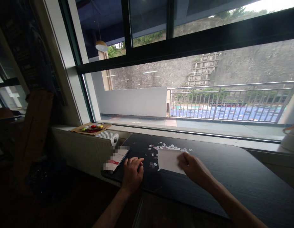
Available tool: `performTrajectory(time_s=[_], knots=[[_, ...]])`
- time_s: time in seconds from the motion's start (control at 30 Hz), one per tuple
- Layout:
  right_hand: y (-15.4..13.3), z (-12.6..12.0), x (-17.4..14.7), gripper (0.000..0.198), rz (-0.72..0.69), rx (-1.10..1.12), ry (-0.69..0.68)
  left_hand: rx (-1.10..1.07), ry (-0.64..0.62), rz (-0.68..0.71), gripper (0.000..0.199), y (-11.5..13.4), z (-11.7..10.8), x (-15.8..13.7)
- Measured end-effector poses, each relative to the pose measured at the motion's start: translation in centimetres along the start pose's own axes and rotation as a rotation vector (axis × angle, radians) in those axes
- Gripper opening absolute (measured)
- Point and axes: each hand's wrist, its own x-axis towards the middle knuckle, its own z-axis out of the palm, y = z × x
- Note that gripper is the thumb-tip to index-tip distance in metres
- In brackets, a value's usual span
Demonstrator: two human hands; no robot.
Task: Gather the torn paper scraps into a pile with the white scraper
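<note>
Left hand (134,171) loose, empty; right hand (191,166), grip too blurred to tell, at three o'clock on white sheet (169,160); jolts could scatter paper scraps (170,148).

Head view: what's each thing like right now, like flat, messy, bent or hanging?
White sheet: smooth, blank on the side showing
Paper bits: loose, scattered, many bunched along the white sheet's far edge
Left hand: looks empty, loosely bent
Right hand: curled, blurred, at the white sheet's right side; grip unclear
Pad: face up, partly pixelated
Lamp: hanging; can't tell if lit
Cardboard: leaning
</note>
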Motion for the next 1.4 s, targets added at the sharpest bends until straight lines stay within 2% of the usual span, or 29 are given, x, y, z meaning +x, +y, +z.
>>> performTrajectory(time_s=[0.27,0.43,0.57,0.77,0.87,1.0,1.1,1.17,1.27,1.4], knots=[[-0.8,0.6,1.0,0.009,-0.007,-0.046,0.01,0.011,0.013,0.008,0.031,0.1,-0.1,0.1],[1.3,-2.6,-1.3,0.012,0.073,-0.151,-0.026,0.006,0.01,0.016,0.031,-0.2,0.0,0.1],[2.2,-4.2,-2.3,0.016,0.09,-0.134,0.019,0.002,0.013,0.019,0.031,-0.3,0.0,0.1],[2.7,-0.9,-0.7,0.01,0.028,0.124,0.005,0.023,0.019,0.04,0.031,-0.8,0.1,0.1],[3.5,-0.2,-0.5,0.008,0.041,0.16,-0.01,0.029,0.021,0.045,0.031,-1.0,0.2,0.1],[5.6,-2.5,-1.9,0.012,0.1,0.148,-0.011,0.024,0.024,0.046,0.032,-1.1,0.2,0.2],[7.2,-5.1,-3.1,0.009,0.168,0.234,-0.034,0.015,0.027,0.045,0.031,-0.9,0.1,0.2],[7.7,-5.8,-3.4,0.01,0.207,0.31,-0.032,0.011,0.033,0.045,0.031,-0.9,-0.1,0.2],[7.4,-4.8,-2.8,0.012,0.226,0.387,-0.028,0.017,0.044,0.058,0.031,-1.0,-0.1,0.3],[7.5,-2.8,-1.9,0.013,0.229,0.381,-0.031,0.055,0.081,0.103,0.031,-2.1,0.5,0.5]])
